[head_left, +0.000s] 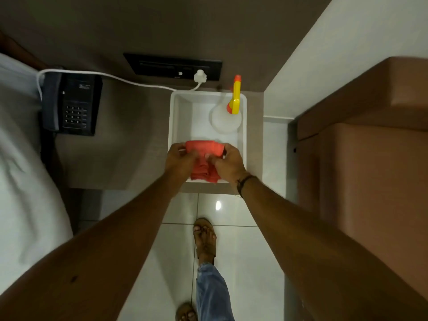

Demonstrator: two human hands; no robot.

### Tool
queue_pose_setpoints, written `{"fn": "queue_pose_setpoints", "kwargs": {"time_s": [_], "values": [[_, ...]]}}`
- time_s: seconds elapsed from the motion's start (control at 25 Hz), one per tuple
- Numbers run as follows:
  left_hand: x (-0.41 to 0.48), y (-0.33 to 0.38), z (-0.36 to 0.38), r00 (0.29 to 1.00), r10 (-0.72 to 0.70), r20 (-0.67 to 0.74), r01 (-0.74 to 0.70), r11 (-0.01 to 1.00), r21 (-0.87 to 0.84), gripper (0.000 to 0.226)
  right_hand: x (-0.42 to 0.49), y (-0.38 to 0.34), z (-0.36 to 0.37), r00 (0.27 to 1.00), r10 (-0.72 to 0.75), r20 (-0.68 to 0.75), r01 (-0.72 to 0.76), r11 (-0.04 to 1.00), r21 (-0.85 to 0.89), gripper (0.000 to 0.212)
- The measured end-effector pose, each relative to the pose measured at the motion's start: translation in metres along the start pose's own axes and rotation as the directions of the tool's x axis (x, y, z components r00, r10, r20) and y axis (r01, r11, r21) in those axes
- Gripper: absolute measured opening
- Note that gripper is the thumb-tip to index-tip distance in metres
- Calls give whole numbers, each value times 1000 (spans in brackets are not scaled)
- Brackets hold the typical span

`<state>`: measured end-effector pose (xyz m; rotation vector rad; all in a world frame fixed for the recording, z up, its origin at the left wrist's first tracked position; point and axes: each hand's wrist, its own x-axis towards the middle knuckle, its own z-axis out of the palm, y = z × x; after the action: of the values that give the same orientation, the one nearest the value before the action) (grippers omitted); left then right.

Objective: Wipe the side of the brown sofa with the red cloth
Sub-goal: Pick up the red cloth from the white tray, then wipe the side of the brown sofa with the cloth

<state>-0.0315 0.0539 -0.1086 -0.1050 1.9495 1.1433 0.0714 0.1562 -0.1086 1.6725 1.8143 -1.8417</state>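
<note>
The red cloth [203,149] is bunched at the near end of a white tray [180,117] on a grey bedside table. My left hand [179,161] grips its left side and my right hand [229,163] grips its right side, both over the tray's near edge. The brown sofa [361,163] stands to the right, its side panel facing the narrow tiled gap beside the table. Neither hand touches the sofa.
A spray bottle [228,117] with a yellow and orange trigger stands in the tray's far right corner. A black telephone [71,105] sits at the table's left, with a white cable [115,77] running to a wall socket. A white bed [20,170] lies at the left. My sandalled feet are on the glossy tiles.
</note>
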Motion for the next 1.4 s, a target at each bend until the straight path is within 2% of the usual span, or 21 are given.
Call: {"fn": "queue_pose_setpoints", "kwargs": {"time_s": [0.12,0.24,0.36,0.52,0.64,0.76,0.8,0.84,0.88,0.96,1.0,1.08,1.12,1.2,1.32,1.4], "values": [[-62,-12,-17,968,-115,225,160,968,-192,53,-68,9,-28,994,-49,93,38,993,112,35],[-148,-31,-18,885,-83,458,259,906,-335,53,-144,39,-51,989,-74,126,42,969,244,35],[-226,-65,-4,860,-65,506,301,865,-401,40,-208,93,-63,986,-56,159,-6,929,369,36],[-305,-153,24,836,-136,531,367,858,-358,36,-280,196,-83,989,4,150,-64,916,397,41],[-347,-215,55,823,-192,534,419,840,-345,31,-317,264,-109,996,36,82,-61,942,330,37],[-380,-272,105,849,-232,475,440,808,-392,31,-336,329,-154,997,18,-77,-3,983,185,39],[-386,-292,123,860,-241,450,435,806,-401,29,-337,354,-175,988,-26,-153,38,996,79,44],[-390,-314,141,867,-239,436,427,809,-404,30,-338,379,-199,968,-117,-222,94,989,-113,49],[-393,-335,159,874,-232,428,416,812,-409,35,-338,405,-226,938,-242,-247,145,923,-356,54],[-390,-376,194,883,-242,402,418,795,-440,31,-338,450,-276,881,-447,-154,206,655,-727,61],[-386,-395,207,892,-245,380,410,794,-450,26,-339,465,-293,877,-472,-91,201,534,-821,64],[-377,-443,239,916,-232,328,368,812,-452,33,-339,505,-313,899,-438,0,169,347,-923,73],[-373,-466,253,927,-219,306,343,825,-449,38,-337,528,-316,913,-407,32,163,290,-943,78],[-366,-504,276,946,-186,267,290,854,-431,35,-334,566,-315,925,-375,63,164,242,-956,85],[-351,-538,303,968,-134,213,213,888,-408,33,-328,593,-309,894,-448,17,122,207,-971,87],[-333,-558,322,981,-51,186,125,904,-409,30,-322,600,-302,871,-491,-10,83,167,-982,85]]}}
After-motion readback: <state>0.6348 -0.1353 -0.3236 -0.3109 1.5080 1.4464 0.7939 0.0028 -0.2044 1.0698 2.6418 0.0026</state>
